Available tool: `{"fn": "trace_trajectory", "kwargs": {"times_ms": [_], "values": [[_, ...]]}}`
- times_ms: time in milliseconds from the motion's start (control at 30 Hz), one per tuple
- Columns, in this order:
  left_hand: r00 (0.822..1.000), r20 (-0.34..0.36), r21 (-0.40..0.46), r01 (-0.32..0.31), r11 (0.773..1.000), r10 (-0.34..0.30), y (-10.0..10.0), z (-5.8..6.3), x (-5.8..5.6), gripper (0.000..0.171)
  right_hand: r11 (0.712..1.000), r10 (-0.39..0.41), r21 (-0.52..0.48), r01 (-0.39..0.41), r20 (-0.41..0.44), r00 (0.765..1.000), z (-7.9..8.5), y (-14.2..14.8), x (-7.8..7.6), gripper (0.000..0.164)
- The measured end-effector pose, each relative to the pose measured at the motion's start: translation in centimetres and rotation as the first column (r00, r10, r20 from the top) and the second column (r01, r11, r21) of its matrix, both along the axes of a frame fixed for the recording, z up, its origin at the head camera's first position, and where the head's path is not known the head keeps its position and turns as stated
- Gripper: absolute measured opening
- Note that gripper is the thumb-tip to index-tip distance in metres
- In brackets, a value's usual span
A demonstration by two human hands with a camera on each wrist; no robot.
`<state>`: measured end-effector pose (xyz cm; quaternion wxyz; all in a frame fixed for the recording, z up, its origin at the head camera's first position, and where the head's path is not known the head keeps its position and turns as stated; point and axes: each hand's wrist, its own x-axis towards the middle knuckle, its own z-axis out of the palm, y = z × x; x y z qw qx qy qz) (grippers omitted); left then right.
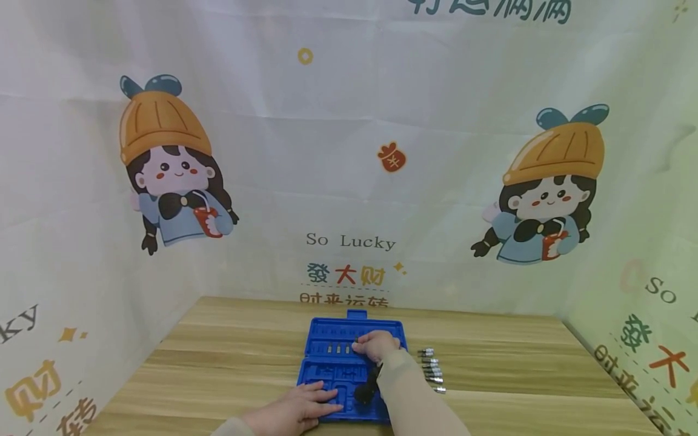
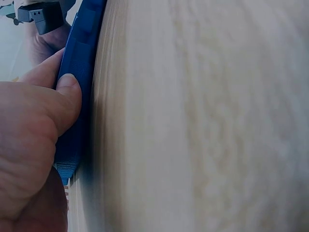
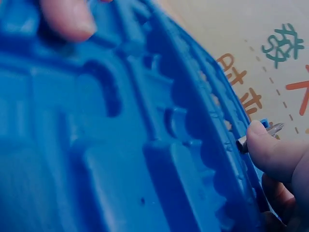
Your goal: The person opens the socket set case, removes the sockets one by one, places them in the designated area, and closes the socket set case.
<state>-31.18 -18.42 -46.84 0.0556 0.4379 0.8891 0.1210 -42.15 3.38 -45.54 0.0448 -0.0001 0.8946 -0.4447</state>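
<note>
A blue plastic tool case (image 1: 398, 330) lies opened out on the wooden table. My right hand (image 1: 380, 346) is over its far half, pinching a small metal screwdriver bit (image 3: 275, 129) between thumb and fingers. The bit's cross-shaped tip sticks out past the thumb in the right wrist view. Left of that hand, several bits (image 1: 338, 349) stand in a row in the case. My left hand (image 1: 305, 407) rests with fingers spread and straight on the near left part of the case. Its thumb (image 2: 70, 99) lies against the case's side in the left wrist view.
Several silver socket pieces (image 1: 431, 368) lie in a column on the table (image 1: 501, 369) just right of the case. A printed cloth (image 1: 262, 181) hangs behind the table and along its sides. A black wrist device (image 1: 366, 390) sits under my right forearm.
</note>
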Motion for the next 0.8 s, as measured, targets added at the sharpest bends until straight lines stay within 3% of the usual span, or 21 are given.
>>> {"fn": "trace_trajectory", "kwargs": {"times_ms": [200,367,433,533,633,800], "values": [[1.000,0.022,0.001,-0.014,1.000,0.014,0.0,0.1,0.2,0.047,0.998,0.055,-0.030,-0.057,-0.047,0.997,0.3,0.3,0.4,0.019],[0.999,0.039,-0.003,-0.025,1.000,0.025,0.1,0.0,0.0,0.047,0.990,0.078,-0.113,-0.084,-0.055,0.995,-0.1,0.6,0.1,0.021],[0.998,0.051,0.006,-0.020,1.000,0.019,-0.1,-0.6,-0.4,0.047,0.987,0.089,-0.126,-0.095,-0.059,0.994,-0.1,1.0,0.2,0.020],[0.999,0.039,0.037,0.016,0.999,-0.018,-0.8,-2.6,-1.6,0.047,0.986,0.132,-0.086,-0.140,-0.095,0.987,0.3,1.6,0.7,0.018],[0.999,0.014,0.048,0.032,0.998,-0.033,-1.2,-3.3,-2.0,0.048,0.978,0.186,-0.068,-0.195,-0.124,0.975,1.0,2.1,1.4,0.016],[0.999,0.036,0.018,-0.024,1.000,0.023,-0.6,-1.1,-0.5,0.047,0.963,0.241,-0.091,-0.253,-0.123,0.963,1.6,3.5,2.1,0.014]]}}
